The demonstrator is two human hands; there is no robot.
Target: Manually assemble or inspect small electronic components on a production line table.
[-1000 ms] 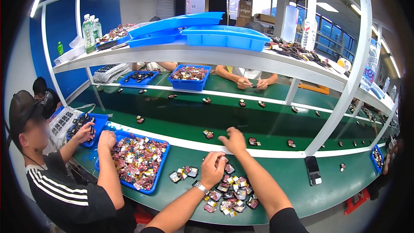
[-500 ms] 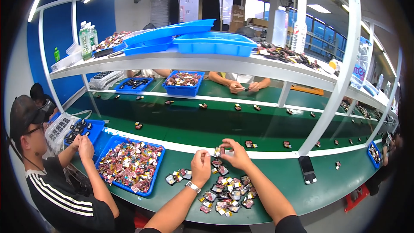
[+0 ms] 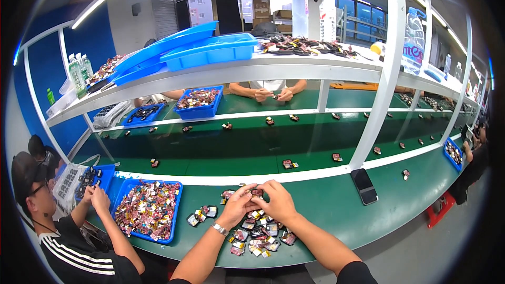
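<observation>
My left hand (image 3: 238, 206), with a metal watch on its wrist, and my right hand (image 3: 277, 202) meet over the green bench. Pinched between their fingertips is a small electronic module (image 3: 257, 193), its dark red circuit board partly covered by the fingers. Just below lies a loose pile of similar modules (image 3: 263, 234) with dark frames, red boards and yellow and white parts. A smaller cluster of modules (image 3: 202, 214) sits left of my left forearm.
A blue tray (image 3: 177, 215) heaped with red and yellow parts stands to the left, beside a seated co-worker (image 3: 68, 231). A phone (image 3: 364, 186) lies at the right near a white post (image 3: 376, 100). Modules dot the green conveyor (image 3: 236, 150) beyond, under a shelf (image 3: 221, 76).
My hands have come closer together, fingertips now meeting around the module. The view has turned right, so the surroundings appear shifted left. Modules on the conveyor have changed position.
</observation>
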